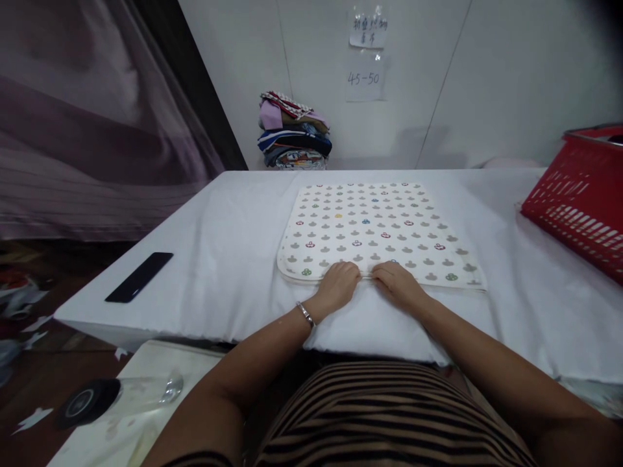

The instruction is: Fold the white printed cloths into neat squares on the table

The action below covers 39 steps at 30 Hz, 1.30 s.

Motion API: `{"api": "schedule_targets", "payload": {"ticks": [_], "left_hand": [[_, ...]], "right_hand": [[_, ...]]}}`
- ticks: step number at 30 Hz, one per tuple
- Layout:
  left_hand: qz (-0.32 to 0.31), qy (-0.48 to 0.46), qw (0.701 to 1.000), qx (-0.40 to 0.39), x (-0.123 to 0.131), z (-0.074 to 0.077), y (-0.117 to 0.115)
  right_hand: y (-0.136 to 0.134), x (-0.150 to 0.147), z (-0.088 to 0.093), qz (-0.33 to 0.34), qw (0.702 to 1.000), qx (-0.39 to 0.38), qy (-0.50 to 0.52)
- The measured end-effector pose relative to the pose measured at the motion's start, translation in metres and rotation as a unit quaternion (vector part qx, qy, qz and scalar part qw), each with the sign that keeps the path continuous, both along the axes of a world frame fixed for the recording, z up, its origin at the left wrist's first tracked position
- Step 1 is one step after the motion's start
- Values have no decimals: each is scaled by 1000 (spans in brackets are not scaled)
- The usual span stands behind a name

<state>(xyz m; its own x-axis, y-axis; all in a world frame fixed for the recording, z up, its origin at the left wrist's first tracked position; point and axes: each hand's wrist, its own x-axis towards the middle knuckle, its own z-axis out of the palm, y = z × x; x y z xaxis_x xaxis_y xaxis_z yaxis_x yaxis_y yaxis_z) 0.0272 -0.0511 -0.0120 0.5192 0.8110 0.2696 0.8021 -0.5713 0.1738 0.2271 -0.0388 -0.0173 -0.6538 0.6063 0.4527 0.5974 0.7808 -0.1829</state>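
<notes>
The left hand [339, 284] and right hand [396, 282] pinched the near edge of the patterned cloth [361, 224] at 2 close-set spots; it lay flat on the white counter [233, 227]. Even, gentle tension probably kept that edge straightest.

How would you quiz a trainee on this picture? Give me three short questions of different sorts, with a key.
1. Multiple choice. Seen from the person, where is the red basket relative to the patterned cloth?
A) To its left
B) To its right
C) On top of it

2. Fill in the blank. The bracelet is worn on the person's ____ wrist.

3. True or false. Both hands are at the far edge of the patterned cloth.

Key:
1. B
2. left
3. False: the left hand and the right hand are at its near edge.
</notes>
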Motion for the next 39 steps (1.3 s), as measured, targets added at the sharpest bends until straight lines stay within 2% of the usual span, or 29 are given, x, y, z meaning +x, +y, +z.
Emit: {"api": "schedule_targets", "payload": {"ticks": [7, 14, 19, 27, 31, 36, 39], "left_hand": [[8, -7, 1000, -5, 1, 3, -1], [-30, -27, 999, 17, -4, 2, -3], [-22, -30, 999, 35, -6, 1, -3], [-18, 47, 997, 62, -7, -3, -1], [-6, 45, 996, 72, -6, -7, 0], [11, 50, 997, 61, -4, -6, -1], [-3, 44, 997, 65, -4, -2, -3]], "right_hand": [[1, -1, -1, -2, 999, 34, -8], [1, 0, -1, -14, 998, 51, -44], [1, 0, -3, -28, 996, 64, -56], [-2, -1, -1, -39, 997, 27, -54], [-2, 0, 1, -14, 998, 37, -44], [0, 1, -4, -27, 996, 46, -69], [1, 0, -7, -31, 995, 53, -73]]}}
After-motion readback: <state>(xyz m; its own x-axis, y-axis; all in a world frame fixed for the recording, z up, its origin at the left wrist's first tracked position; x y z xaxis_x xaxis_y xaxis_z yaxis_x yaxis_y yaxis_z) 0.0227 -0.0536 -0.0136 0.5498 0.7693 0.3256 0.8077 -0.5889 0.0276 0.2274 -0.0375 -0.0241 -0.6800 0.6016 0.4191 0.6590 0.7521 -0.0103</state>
